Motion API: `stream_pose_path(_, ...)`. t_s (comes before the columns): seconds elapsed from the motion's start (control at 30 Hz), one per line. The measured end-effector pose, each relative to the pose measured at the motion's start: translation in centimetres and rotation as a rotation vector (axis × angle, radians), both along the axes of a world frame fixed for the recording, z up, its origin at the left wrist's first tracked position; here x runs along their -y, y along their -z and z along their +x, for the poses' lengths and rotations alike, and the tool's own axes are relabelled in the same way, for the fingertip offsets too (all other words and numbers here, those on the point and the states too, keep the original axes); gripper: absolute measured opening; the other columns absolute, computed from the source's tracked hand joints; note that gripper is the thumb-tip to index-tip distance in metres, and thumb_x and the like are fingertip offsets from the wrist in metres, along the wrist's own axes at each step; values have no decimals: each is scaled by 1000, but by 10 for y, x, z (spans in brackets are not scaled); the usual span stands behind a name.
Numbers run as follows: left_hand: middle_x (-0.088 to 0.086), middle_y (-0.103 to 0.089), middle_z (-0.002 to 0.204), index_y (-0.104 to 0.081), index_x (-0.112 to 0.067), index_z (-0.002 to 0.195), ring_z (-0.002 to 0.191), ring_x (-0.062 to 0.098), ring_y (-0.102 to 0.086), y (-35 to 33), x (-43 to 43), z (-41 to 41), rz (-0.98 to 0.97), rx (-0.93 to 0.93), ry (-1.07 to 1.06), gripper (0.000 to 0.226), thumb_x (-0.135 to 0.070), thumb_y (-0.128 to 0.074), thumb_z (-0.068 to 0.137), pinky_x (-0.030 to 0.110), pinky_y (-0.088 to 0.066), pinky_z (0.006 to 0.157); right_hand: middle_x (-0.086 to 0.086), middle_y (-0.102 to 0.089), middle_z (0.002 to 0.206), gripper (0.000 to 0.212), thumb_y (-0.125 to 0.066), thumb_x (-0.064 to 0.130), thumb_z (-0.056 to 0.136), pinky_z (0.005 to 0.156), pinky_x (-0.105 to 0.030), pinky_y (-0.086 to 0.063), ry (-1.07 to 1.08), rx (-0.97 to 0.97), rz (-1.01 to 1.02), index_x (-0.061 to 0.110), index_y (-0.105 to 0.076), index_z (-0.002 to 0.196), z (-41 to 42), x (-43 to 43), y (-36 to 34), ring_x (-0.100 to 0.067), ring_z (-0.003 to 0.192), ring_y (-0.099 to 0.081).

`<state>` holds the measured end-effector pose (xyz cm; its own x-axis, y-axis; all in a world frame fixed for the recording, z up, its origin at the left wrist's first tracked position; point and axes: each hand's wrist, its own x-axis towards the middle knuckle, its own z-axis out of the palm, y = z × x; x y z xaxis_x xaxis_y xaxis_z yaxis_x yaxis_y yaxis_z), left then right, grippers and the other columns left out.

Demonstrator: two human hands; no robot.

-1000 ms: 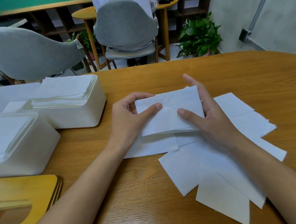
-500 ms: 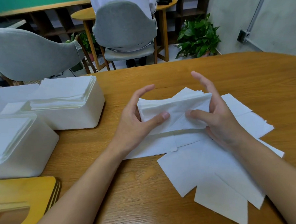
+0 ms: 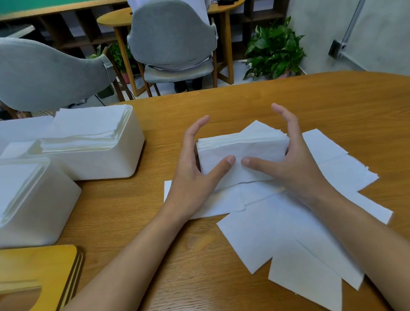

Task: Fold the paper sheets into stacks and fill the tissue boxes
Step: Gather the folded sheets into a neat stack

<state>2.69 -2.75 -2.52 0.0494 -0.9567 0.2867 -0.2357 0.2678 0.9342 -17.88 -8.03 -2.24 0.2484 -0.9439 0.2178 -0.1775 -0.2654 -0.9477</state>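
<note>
Pressure should be even as the left hand (image 3: 193, 172) and right hand (image 3: 295, 167), gripping the folded stack (image 3: 244, 146) by its ends, square the edges.

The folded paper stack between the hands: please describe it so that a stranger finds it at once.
On the wooden table, look right of the two white boxes, between the left hand and the right hand. The folded stack is held there; unlike the loose sheets lying flat under it, it is thick, many-layered.

Office or classroom, wooden tables (image 3: 291, 98), grey chairs (image 3: 171, 33), green board (image 3: 37, 3), potted plant (image 3: 274, 51)
</note>
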Motion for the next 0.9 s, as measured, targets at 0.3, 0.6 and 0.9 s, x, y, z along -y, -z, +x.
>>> stream_pose_path(0.3, -3, -58, 142, -44, -32, 151, 122, 15, -63, 3, 4, 0, -5, -29, -31, 63, -13, -74, 98, 36, -57, 98, 25, -40, 153, 100, -88, 29, 81, 107, -27, -51, 16, 35, -1, 50, -25, 155, 5, -4, -4, 2, 131, -53)
stream_pose_path(0.6, 11, -69, 113, -40, -45, 142, 101, 31, -70, -11, 6, 16, 51, -40, -52, 55, -21, -69, 102, 60, -60, 85, 28, -66, 127, 40, -74, 18, 95, 88, -31, -57, -197, -62, 34, 45, -71, 124, -6, -8, -17, -12, 112, -65)
stream_pose_path(0.9, -14, -57, 122, -68, -26, 122, 103, 11, -68, -65, -27, 54, 175, 127, 122, 25, -19, -72, 99, 32, -64, 71, 22, -67, 107, 37, -75, 19, 95, 70, -8, -44, -193, -160, 8, 42, -72, 123, 10, -20, -56, 6, 82, -61)
